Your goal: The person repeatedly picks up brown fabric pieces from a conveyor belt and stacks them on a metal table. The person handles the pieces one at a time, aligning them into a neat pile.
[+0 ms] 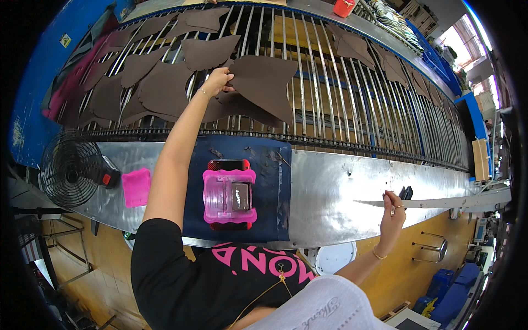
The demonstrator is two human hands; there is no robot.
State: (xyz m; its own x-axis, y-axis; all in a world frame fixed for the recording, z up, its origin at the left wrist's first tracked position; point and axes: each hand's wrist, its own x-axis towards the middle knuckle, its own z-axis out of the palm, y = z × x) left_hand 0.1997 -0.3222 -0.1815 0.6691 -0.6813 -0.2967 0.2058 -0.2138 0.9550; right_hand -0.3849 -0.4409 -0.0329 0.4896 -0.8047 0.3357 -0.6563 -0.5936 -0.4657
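Note:
My left hand [218,81] reaches over the rack of metal bars and is closed on the edge of a flat, dark brown cut piece [267,82]. This piece is raised at my fingers and overlaps another brown piece below it. Several similar brown pieces [165,88] lie on the bars to the left. My right hand [392,213] is over the metal worktop at the right, fingers curled beside a small black object [406,193]. A long pale strip or bar [456,202] passes at the fingers and tapers to a thin point; whether they grip it is unclear.
On the metal worktop [330,187] lie a dark blue mat [269,192], a pink scalloped tray [214,195] holding a small dark block, and a pink pad [136,188]. A black fan [71,173] stands at left. More brown pieces [352,47] lie far right; a stool [434,247] stands beyond.

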